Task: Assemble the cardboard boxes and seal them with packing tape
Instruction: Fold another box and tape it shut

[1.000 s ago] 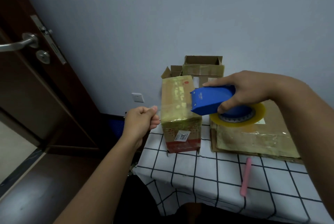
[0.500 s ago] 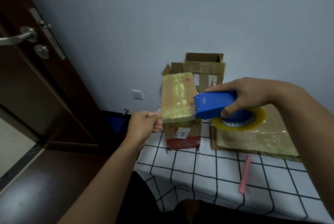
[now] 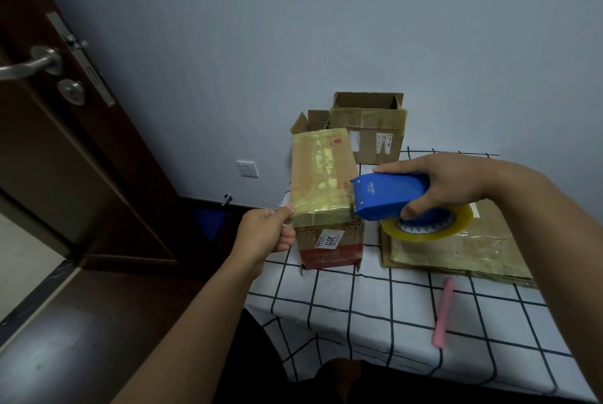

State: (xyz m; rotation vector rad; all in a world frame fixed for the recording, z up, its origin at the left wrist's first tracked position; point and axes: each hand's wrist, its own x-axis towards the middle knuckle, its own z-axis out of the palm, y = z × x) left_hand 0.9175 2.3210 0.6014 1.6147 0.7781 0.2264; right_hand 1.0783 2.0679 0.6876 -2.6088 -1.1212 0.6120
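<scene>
A closed cardboard box [image 3: 323, 181], its top covered in yellowish tape, stands at the table's left edge with a white label on its near face. My right hand [image 3: 447, 185] grips a blue tape dispenser [image 3: 388, 194] with a clear tape roll [image 3: 427, 227]; its cutter sits at the box's near right top corner. My left hand [image 3: 267, 230] pinches the free end of the tape at the box's near left top corner. A strip of tape runs across the near top edge between both hands.
Flattened cardboard [image 3: 456, 247] lies on the checked tablecloth [image 3: 375, 322] under the roll. Two open boxes [image 3: 368, 126] stand against the wall behind. A pink stick [image 3: 442, 312] lies on the cloth. A dark door [image 3: 65, 142] stands open at left.
My left hand has moved right to the box's near left corner and now pinches the tape end. The dispenser has come down to the box's near right corner.
</scene>
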